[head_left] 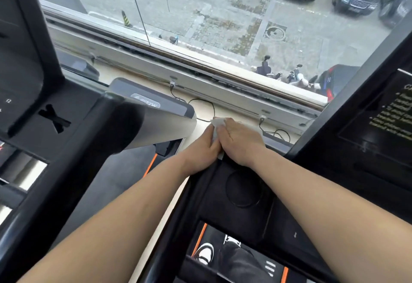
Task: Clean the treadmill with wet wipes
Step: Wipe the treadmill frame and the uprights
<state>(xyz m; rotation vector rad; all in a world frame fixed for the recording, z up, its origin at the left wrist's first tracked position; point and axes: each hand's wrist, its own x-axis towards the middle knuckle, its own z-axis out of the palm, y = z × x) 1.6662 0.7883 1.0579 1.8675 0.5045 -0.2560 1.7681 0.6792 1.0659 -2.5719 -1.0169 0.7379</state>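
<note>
Working the wet wipe [219,122] at the far corner of the treadmill console [243,215], twelve o'clock of the cup holder [244,190]. Curling the fingers of the right hand [242,143] over it, laying those of the left hand [204,149] straight alongside (pressed close together). Could drop it off the narrow rim toward the floor [238,110] at twelve o'clock, with little surface beneath.
</note>
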